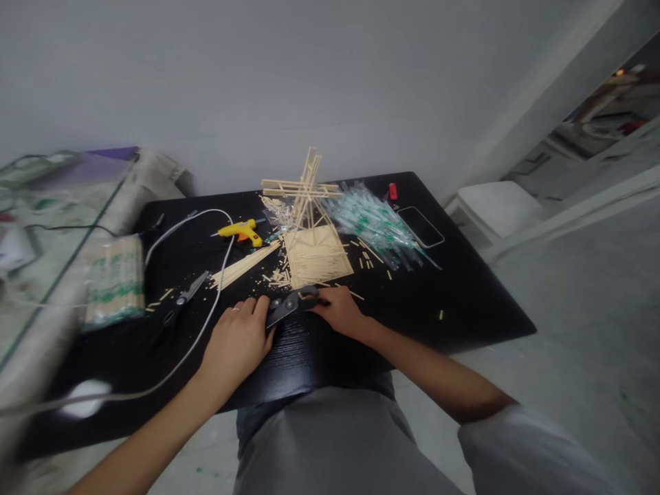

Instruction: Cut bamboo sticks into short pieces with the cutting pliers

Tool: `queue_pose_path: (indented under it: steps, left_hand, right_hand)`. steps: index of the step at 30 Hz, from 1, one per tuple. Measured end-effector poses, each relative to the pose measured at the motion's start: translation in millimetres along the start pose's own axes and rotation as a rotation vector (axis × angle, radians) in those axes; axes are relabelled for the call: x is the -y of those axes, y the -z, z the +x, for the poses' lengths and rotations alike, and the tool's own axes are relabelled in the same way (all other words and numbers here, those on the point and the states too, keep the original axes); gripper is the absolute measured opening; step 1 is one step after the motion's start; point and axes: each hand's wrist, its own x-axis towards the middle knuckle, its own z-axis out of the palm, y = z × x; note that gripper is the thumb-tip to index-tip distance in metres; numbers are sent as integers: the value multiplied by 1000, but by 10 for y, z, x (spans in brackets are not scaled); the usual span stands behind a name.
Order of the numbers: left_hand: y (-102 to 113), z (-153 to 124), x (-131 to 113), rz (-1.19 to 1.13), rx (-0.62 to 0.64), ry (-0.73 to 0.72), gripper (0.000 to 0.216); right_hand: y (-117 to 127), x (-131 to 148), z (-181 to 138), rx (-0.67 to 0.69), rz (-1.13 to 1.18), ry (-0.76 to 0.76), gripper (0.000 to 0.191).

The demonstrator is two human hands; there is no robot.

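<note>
My left hand (240,337) is closed around the handles of dark pruning shears (291,303) near the table's front edge. My right hand (341,311) has its fingers pinched together beside the jaws; what they hold is too small to make out. Just beyond the shears, thin wooden sticks (317,260) lie on a square wooden board (337,240). Behind them stands a stick-built frame (308,189) with crossed arms on splayed legs. Short cut pieces (279,276) are scattered left of the board, beside a bundle of long sticks (246,265).
A yellow glue gun (241,231) lies behind the long sticks, and scissors (190,291) lie left. A white cable (209,322) loops across the black table (412,316). Plastic wrappers (368,220), a phone (421,227) and a red object (393,191) are right; packaged sticks (116,278) are left.
</note>
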Motion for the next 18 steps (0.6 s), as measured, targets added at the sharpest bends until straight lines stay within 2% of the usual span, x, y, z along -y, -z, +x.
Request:
queue_pose_path:
  steps: [7, 18]
  left_hand:
    - [4, -3, -23, 9, 94, 34, 14]
    - [19, 11, -31, -38, 197, 114, 21]
  right_hand:
    - [7, -4, 13, 12, -25, -14, 21]
    - [1, 10, 21, 13, -17, 0, 19]
